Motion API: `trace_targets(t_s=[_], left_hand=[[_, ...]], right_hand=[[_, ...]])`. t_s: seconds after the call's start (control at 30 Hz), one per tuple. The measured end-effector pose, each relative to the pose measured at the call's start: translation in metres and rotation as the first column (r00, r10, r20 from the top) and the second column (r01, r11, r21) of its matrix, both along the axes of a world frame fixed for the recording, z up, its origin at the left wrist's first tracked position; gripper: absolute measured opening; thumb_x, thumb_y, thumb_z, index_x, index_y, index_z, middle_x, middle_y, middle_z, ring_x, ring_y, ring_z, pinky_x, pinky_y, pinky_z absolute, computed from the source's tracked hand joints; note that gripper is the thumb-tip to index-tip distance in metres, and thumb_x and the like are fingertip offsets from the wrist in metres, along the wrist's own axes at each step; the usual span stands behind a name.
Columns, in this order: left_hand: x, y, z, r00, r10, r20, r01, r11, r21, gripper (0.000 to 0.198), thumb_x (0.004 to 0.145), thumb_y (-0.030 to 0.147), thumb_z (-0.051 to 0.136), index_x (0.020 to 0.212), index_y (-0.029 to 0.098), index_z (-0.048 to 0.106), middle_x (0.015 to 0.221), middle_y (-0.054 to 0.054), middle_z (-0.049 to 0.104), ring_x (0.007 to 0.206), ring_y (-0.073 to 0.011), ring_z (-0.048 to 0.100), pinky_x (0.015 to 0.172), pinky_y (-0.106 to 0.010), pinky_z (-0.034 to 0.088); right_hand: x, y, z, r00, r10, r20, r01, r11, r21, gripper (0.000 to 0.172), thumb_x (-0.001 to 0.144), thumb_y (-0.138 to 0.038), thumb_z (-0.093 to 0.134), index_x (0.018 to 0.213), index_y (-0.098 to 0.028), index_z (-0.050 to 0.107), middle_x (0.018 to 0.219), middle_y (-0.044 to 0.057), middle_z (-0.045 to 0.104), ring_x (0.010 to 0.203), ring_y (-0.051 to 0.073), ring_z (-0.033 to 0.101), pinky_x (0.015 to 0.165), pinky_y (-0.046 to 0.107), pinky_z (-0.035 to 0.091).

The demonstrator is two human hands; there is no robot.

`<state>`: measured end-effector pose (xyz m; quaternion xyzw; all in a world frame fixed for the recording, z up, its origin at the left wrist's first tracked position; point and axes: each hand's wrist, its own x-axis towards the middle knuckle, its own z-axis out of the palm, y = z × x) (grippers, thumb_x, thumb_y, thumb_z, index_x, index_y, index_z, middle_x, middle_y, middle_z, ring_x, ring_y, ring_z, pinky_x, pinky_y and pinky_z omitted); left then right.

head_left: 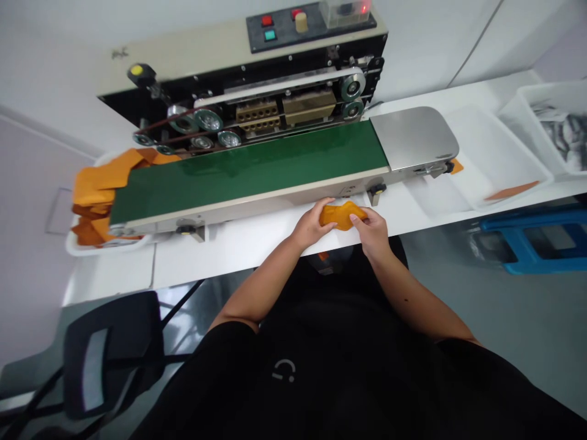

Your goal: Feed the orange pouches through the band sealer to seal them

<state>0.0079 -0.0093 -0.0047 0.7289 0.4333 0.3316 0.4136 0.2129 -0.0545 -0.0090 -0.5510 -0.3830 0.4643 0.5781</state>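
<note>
Seen from above, a person in black stands at a white table (pixel 257 244). Both hands meet at the table's near edge and grip one small orange pouch (pixel 342 215) between them: the left hand (pixel 312 225) closes on its left end, the right hand (pixel 371 229) pinches its right end. The pouch sits just in front of a sealing machine's green conveyor belt (pixel 247 171). More orange pouches (pixel 98 189) pile in a tray at the belt's left end. White bins (pixel 493 159) stand to the right.
</note>
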Motion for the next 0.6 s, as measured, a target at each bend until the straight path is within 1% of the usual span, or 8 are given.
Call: trace_targets(t_s=[0.1, 0.2, 0.27, 0.33, 0.4, 0.47, 0.53, 0.6], left_hand=[[0.0, -0.001, 0.0, 1.0, -0.022, -0.015, 0.022, 1.0, 0.008, 0.08, 0.082, 0.032, 0.086, 0.153, 0.025, 0.051, 0.147, -0.014, 0.065, 0.127, -0.0309, 0.068, 0.11, -0.043, 0.054], [-0.001, -0.002, 0.001, 0.997, -0.049, -0.051, 0.051, 0.998, 0.035, 0.086, 0.08, 0.032, 0.088, 0.157, 0.027, 0.048, 0.152, -0.013, 0.062, 0.133, -0.0318, 0.065, 0.116, -0.044, 0.051], [-0.001, -0.002, 0.002, 0.996, -0.055, -0.069, 0.057, 0.998, 0.03, 0.087, 0.083, 0.031, 0.086, 0.159, 0.028, 0.045, 0.153, -0.012, 0.062, 0.134, -0.0312, 0.065, 0.116, -0.044, 0.051], [-0.001, -0.002, 0.003, 0.996, -0.045, -0.078, 0.047, 0.999, 0.02, 0.084, 0.086, 0.031, 0.083, 0.16, 0.029, 0.044, 0.154, -0.011, 0.062, 0.133, -0.0307, 0.066, 0.115, -0.044, 0.052], [-0.001, -0.002, 0.004, 0.996, -0.032, -0.087, 0.034, 0.999, 0.021, 0.081, 0.088, 0.031, 0.082, 0.16, 0.03, 0.045, 0.155, -0.011, 0.061, 0.134, -0.0309, 0.066, 0.115, -0.044, 0.052], [-0.001, -0.002, 0.004, 0.994, -0.022, -0.103, 0.026, 0.999, 0.03, 0.079, 0.089, 0.031, 0.081, 0.159, 0.031, 0.046, 0.156, -0.01, 0.061, 0.136, -0.0312, 0.064, 0.116, -0.044, 0.052], [-0.001, -0.003, 0.004, 0.992, -0.018, -0.125, 0.023, 0.999, 0.039, 0.077, 0.09, 0.032, 0.08, 0.159, 0.031, 0.046, 0.155, -0.01, 0.062, 0.135, -0.0312, 0.065, 0.115, -0.045, 0.053], [-0.001, -0.004, 0.004, 0.989, -0.022, -0.146, 0.029, 0.998, 0.047, 0.079, 0.089, 0.034, 0.081, 0.159, 0.031, 0.046, 0.152, -0.01, 0.063, 0.131, -0.0309, 0.068, 0.113, -0.045, 0.054]], right_hand=[[-0.001, -0.003, -0.003, 0.998, -0.004, 0.069, 0.004, 1.0, 0.004, 0.038, 0.082, -0.045, 0.081, 0.108, -0.019, 0.074, 0.104, 0.005, 0.072, 0.094, 0.019, 0.069, 0.09, 0.034, 0.06], [-0.005, -0.005, -0.004, 0.996, 0.019, 0.087, -0.023, 0.999, 0.036, 0.033, 0.085, -0.043, 0.078, 0.104, -0.018, 0.072, 0.102, 0.005, 0.071, 0.091, 0.018, 0.068, 0.088, 0.034, 0.06], [-0.006, -0.006, -0.004, 0.99, 0.005, 0.139, -0.017, 0.996, 0.084, 0.029, 0.087, -0.042, 0.076, 0.102, -0.018, 0.071, 0.106, 0.007, 0.069, 0.096, 0.019, 0.067, 0.087, 0.034, 0.06], [-0.006, -0.007, -0.005, 0.976, -0.053, 0.212, 0.019, 0.987, 0.159, 0.026, 0.088, -0.041, 0.075, 0.101, -0.019, 0.071, 0.114, 0.009, 0.066, 0.106, 0.021, 0.066, 0.089, 0.035, 0.06], [-0.002, -0.009, -0.005, 0.961, -0.12, 0.248, 0.061, 0.97, 0.234, 0.023, 0.089, -0.039, 0.075, 0.1, -0.02, 0.07, 0.12, 0.01, 0.063, 0.115, 0.022, 0.064, 0.094, 0.036, 0.061], [0.002, -0.01, -0.007, 0.952, -0.169, 0.256, 0.097, 0.957, 0.273, 0.021, 0.089, -0.039, 0.075, 0.098, -0.02, 0.07, 0.118, 0.01, 0.062, 0.115, 0.022, 0.064, 0.1, 0.039, 0.059], [0.006, -0.011, -0.01, 0.959, -0.155, 0.236, 0.097, 0.966, 0.24, 0.022, 0.09, -0.04, 0.075, 0.097, -0.02, 0.069, 0.111, 0.009, 0.065, 0.108, 0.021, 0.066, 0.101, 0.04, 0.059], [0.007, -0.011, -0.014, 0.982, -0.063, 0.18, 0.037, 0.989, 0.145, 0.025, 0.09, -0.041, 0.076, 0.1, -0.019, 0.068, 0.103, 0.008, 0.068, 0.098, 0.02, 0.069, 0.097, 0.04, 0.06]])
